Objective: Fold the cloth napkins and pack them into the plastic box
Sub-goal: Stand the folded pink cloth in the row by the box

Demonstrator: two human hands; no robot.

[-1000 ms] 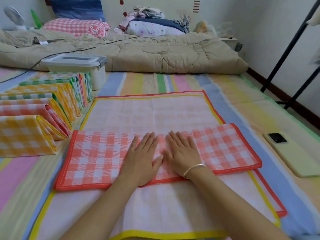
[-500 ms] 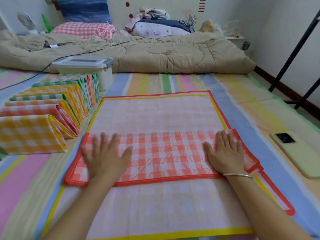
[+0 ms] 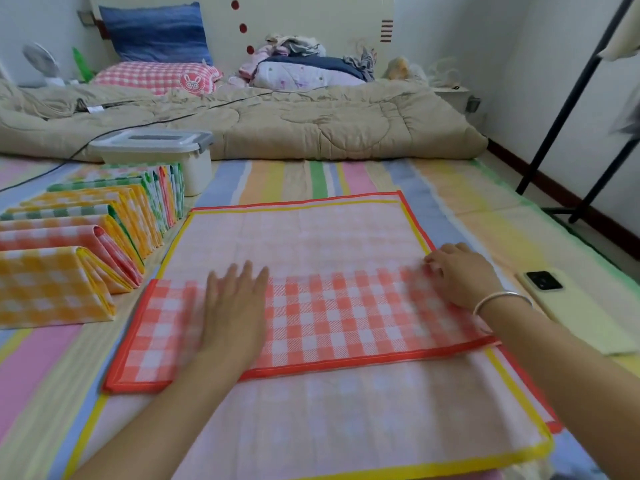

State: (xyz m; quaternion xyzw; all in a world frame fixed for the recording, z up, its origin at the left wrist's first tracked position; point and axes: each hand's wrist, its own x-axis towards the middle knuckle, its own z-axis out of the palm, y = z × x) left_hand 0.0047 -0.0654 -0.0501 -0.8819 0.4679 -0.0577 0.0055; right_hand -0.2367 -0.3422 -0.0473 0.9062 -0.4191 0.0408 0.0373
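Head view. The work looks to be somewhere in the middle. A row of folded napkins (image 3: 86, 244), yellow, red and green checks, stands on edge on the striped mat, off to the left of the left hand's fingers. None of them can be seen inside the plastic box (image 3: 152, 150), which sits beyond the far end of that row with its lid on, so packing appears not to have begun.

The piece being worked is the red checked napkin (image 3: 346, 313). One band of it is folded over, check side up, and it runs across from one hand to the other. A yellow-edged napkin (image 3: 311, 427) lies spread beneath, on the near side of both wrists. More folds are needed before this one matches the row.

The left hand (image 3: 235, 313) lies flat on the band, fingers (image 3: 242, 278) straight and slightly spread, pressing the cloth and holding nothing. The right hand (image 3: 460, 271) sits at the band's far right corner with its fingers bent, tips on the cloth's edge. Motion blur hides whether they pinch that edge or only rest on it. A phone (image 3: 543, 280) lies just right of that wrist.
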